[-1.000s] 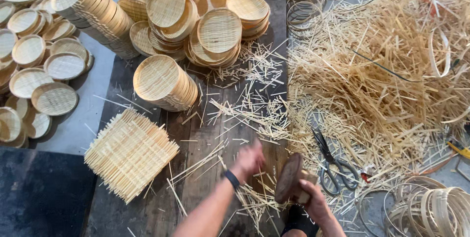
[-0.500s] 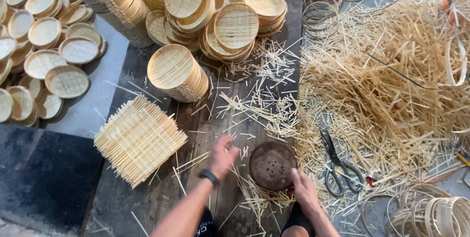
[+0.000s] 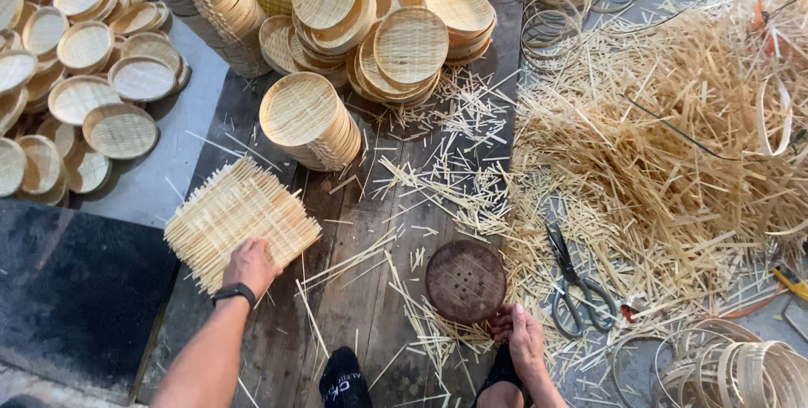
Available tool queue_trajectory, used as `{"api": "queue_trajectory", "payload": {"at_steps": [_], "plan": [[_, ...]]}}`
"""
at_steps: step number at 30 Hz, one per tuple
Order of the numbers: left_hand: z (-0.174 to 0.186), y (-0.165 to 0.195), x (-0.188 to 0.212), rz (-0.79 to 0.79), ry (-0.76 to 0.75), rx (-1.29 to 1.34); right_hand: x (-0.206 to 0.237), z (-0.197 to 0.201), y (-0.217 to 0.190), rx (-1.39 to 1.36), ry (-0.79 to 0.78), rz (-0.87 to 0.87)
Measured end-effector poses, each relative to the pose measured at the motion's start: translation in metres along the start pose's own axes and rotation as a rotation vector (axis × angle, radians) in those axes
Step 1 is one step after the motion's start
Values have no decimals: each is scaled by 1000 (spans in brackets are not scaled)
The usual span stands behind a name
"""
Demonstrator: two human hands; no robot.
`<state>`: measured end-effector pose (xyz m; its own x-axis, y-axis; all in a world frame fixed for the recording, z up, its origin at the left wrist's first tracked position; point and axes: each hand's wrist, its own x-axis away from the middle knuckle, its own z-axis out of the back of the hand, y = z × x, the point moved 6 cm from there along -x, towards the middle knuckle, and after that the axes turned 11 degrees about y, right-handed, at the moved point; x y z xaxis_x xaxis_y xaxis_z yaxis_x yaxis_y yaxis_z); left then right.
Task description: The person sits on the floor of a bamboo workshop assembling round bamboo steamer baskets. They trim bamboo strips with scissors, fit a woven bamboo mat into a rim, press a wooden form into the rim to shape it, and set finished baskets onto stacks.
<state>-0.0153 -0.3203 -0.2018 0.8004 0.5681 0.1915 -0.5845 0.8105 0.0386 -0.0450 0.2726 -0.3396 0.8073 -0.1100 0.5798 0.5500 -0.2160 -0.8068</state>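
Now left hand (image 3: 250, 263) grips woven mat (image 3: 240, 221) near edge; right hand (image 3: 522, 334) pinches dark disc (image 3: 465, 281) rim (bare planks between).

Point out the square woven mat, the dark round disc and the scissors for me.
square woven mat (image 3: 240, 224): head view, middle of its woven top, just above the left hand (image 3: 249, 266).
dark round disc (image 3: 465, 281): head view, centre of its perforated face.
scissors (image 3: 575, 284): head view, near the pivot, above the handle loops.

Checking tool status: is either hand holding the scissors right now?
No, the scissors lie untouched among scraps beside the right hand.
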Motion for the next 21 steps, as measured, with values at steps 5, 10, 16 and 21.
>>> {"api": "queue_trajectory", "payload": {"at_steps": [5, 10, 16, 21], "plan": [[22, 2, -4, -330, 147, 97, -1, 2, -3, 58, 13, 24], [41, 15, 11, -384, 252, 35, -8, 1, 2, 41, 9, 26], [13, 22, 7, -290, 344, -28, -13, -1, 5, 13, -35, 55], [-17, -14, -11, -82, 166, -46, -15, -1, 6, -29, -66, 54]]}}
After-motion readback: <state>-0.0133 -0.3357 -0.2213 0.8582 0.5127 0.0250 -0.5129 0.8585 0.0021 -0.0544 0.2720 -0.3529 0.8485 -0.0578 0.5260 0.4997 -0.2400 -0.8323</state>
